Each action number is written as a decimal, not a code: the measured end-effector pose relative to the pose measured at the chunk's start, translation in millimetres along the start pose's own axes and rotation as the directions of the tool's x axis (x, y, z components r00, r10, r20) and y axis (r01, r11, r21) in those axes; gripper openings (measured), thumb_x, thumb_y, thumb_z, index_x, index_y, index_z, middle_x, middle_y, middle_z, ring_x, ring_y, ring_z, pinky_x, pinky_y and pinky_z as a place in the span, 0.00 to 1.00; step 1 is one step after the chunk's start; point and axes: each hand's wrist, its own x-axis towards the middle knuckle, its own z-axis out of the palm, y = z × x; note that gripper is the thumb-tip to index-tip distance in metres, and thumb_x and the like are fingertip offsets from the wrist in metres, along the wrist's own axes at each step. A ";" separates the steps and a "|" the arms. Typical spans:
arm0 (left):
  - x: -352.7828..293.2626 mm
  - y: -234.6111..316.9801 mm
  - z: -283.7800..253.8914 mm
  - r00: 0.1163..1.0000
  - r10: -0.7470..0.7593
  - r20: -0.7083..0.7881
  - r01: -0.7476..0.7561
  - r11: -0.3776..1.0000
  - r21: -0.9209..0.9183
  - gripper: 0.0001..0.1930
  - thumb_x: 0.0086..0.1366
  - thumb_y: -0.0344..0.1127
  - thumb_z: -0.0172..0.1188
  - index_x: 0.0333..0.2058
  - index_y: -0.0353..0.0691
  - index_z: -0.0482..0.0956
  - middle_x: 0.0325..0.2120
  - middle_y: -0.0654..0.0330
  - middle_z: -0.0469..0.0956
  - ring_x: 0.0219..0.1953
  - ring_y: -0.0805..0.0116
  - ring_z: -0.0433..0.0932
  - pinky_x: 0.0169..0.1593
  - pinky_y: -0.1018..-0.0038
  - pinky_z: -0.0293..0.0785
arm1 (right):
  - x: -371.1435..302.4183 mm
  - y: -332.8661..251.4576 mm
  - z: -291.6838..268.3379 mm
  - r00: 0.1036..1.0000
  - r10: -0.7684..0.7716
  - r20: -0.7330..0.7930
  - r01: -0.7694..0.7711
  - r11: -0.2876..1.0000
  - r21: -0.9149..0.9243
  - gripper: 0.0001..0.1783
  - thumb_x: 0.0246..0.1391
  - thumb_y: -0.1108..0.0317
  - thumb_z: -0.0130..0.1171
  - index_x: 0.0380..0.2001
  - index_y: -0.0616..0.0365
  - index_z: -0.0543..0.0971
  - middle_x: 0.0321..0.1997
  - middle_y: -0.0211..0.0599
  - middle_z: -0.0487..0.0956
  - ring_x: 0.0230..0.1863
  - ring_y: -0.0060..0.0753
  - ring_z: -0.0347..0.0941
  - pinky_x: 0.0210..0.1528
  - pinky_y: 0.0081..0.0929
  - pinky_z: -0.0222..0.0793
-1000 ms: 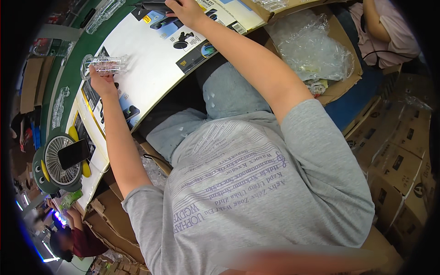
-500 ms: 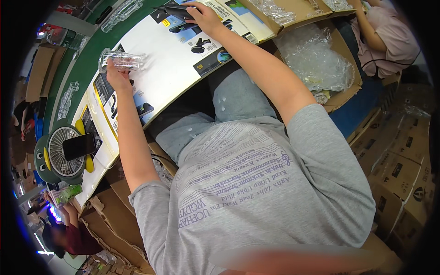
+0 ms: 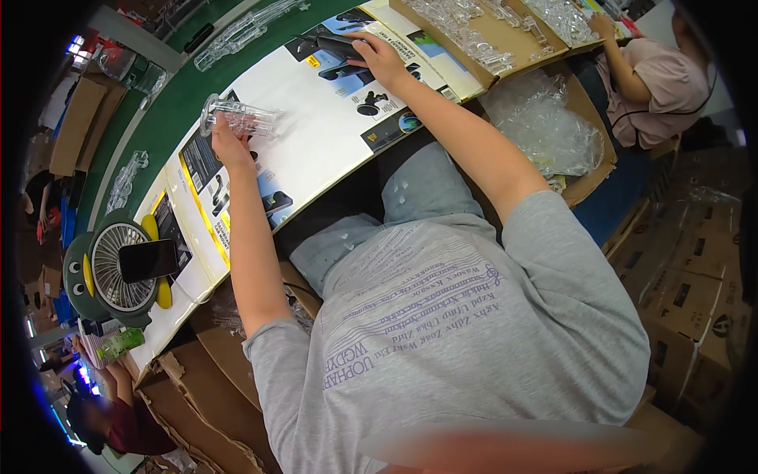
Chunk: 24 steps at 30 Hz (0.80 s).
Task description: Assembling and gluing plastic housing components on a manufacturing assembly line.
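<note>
Purple lettering (image 3: 345, 367) on grey shirt (image 3: 545, 347), printed words (image 3: 400, 58) on white board (image 3: 312, 130)

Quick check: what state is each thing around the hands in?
Clear plastic piece: held in the left hand
Black piece: held in the right hand
Printed sheet: lying flat
Phone: screen dark
Fan: running or off, cannot tell
Upper box: open, holding transparent parts
Lower box: open, holding crumpled plastic

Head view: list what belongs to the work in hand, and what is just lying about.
In the work:
clear plastic piece, held by the left hand
dark object, held by the right hand
printed sheet below both hands
probably the boxed clear pieces, upper right

Apparently just lying about:
cartoon-faced fan
dark phone by it
green packet
crumpled clear plastic
</note>
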 end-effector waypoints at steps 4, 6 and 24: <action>2.5 0.9 -1.3 1.000 -0.010 0.001 0.010 1.000 0.024 0.17 0.64 0.44 0.50 0.40 0.35 0.69 0.32 0.56 0.76 0.33 0.64 0.77 0.40 0.68 0.75 | 2.2 2.2 1.0 0.999 -0.030 0.021 0.031 0.999 -0.020 0.17 0.59 0.62 0.47 0.48 0.58 0.72 0.42 0.36 0.71 0.43 0.23 0.70 0.45 0.19 0.74; 4.9 -0.2 0.4 1.000 -0.009 0.004 0.009 1.000 0.019 0.16 0.64 0.44 0.50 0.39 0.35 0.70 0.32 0.57 0.76 0.33 0.64 0.77 0.39 0.68 0.75 | 3.5 2.6 0.0 0.999 -0.037 0.012 0.038 0.999 -0.036 0.17 0.59 0.62 0.47 0.48 0.58 0.72 0.42 0.36 0.71 0.43 0.23 0.71 0.45 0.19 0.74; -2.7 17.1 10.0 0.998 -0.040 0.043 0.046 0.988 -0.147 0.20 0.64 0.39 0.50 0.50 0.30 0.62 0.46 0.44 0.70 0.50 0.53 0.72 0.53 0.64 0.69 | 15.4 -15.8 -17.9 0.938 0.317 -0.142 -0.188 0.807 0.559 0.21 0.56 0.55 0.46 0.44 0.62 0.68 0.46 0.44 0.72 0.46 0.38 0.71 0.48 0.37 0.72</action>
